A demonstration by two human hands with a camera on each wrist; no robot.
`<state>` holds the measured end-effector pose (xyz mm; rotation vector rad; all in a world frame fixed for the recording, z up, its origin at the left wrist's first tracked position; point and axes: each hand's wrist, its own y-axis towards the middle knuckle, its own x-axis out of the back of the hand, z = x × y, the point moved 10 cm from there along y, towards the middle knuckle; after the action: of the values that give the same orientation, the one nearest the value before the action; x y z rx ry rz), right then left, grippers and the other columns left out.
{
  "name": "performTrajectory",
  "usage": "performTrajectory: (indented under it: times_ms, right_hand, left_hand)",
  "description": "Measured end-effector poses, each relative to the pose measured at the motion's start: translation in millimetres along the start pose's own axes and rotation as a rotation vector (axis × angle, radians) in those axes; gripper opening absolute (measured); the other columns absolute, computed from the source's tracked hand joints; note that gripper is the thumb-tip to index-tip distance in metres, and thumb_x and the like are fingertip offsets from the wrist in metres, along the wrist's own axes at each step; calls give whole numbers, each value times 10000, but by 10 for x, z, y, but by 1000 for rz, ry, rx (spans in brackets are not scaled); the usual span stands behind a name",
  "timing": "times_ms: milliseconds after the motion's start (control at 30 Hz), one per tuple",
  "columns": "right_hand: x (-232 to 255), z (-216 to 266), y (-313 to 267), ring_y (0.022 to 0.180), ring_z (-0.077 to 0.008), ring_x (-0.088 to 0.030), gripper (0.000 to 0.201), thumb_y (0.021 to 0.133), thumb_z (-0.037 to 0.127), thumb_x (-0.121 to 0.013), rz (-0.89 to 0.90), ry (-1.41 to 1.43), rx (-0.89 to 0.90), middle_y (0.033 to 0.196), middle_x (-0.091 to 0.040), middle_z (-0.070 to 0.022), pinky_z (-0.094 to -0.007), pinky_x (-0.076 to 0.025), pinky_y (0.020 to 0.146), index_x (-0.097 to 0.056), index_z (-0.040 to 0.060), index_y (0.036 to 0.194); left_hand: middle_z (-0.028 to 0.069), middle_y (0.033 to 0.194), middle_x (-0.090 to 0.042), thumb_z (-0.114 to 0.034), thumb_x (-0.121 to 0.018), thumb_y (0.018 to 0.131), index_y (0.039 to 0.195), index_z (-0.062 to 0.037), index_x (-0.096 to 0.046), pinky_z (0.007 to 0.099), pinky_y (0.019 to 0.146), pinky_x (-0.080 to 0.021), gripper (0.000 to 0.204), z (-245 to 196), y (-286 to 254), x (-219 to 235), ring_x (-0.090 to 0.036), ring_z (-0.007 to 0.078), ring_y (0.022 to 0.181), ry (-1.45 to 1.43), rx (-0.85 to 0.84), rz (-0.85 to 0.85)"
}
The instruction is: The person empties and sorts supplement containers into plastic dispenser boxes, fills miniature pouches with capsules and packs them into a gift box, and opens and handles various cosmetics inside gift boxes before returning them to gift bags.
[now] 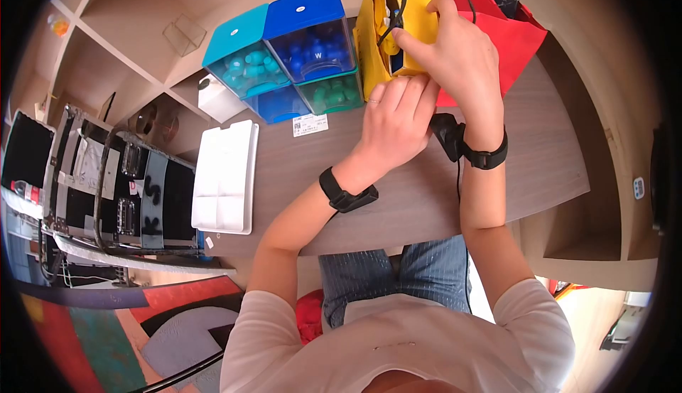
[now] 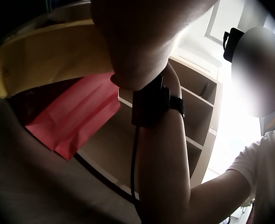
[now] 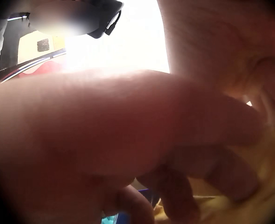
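Observation:
A yellow paper bag [image 1: 419, 20] with black cord handles stands at the back of the table, its opening showing some things inside. The right hand [image 1: 465, 55] grips its right side, thumb at the opening and fingers over the outer panel. Low at the bag's near edge, the left hand [image 1: 399, 119] holds the paper with curled fingers; its fingertips are hidden. Yellow paper [image 3: 268, 186] shows beside bent fingers in the right wrist view. Behind and to the right is a red paper bag [image 1: 508, 55], also seen in the left wrist view.
Left of the bags, stacked blue, teal and green drawer boxes [image 1: 309, 38] hold small coloured pieces. A white divided tray [image 1: 224, 180] lies at the table's left, near a white label [image 1: 310, 125]. Shelving [image 1: 114, 30] runs behind. Black wrist straps with cables are on both arms.

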<state>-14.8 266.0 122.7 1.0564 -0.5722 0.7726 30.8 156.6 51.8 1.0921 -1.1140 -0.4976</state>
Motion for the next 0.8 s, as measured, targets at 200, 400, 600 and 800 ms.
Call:
performTrajectory:
  times_ms: [200, 400, 600, 800]
  right_hand:
    - [89, 79, -23, 726, -338, -730, 573, 780, 469, -757, -194, -65, 90, 789, -727, -164, -440, -562, 606, -628, 7, 1094]
    - [95, 35, -2, 803, -349, -736, 620, 781, 495, -750, -184, 19, 20, 907, -739, -184, -450, -567, 661, -637, 3, 1142]
    - [139, -5, 11, 838, -363, -733, 642, 790, 520, -745, -206, 36, -14, 958, -735, -197, -456, -569, 686, -643, -4, 1147]
    - [164, -63, 31, 861, -364, -732, 637, 793, 518, -736, -208, 69, -20, 971, -736, -193, -456, -568, 700, -646, -2, 1150]
  left_hand:
    - [70, 1179, -633, -67, -745, 703, 1090, -58, -727, 392, 844, -439, 387, 32, -49, -65, -575, 253, 1071, 6, -13, 29]
    - [48, 1190, -625, -73, -734, 712, 1095, -73, -744, 378, 883, -427, 384, 38, -63, -23, -566, 236, 1095, 59, -66, -22]
    - [64, 1211, -606, -89, -742, 749, 1195, -71, -696, 389, 895, -433, 449, 116, -118, -63, -563, 249, 1097, 84, -28, -49]
    - [80, 1194, -602, -107, -753, 738, 1260, -68, -656, 396, 888, -436, 532, 134, -141, -36, -565, 256, 1075, 103, 27, -79]
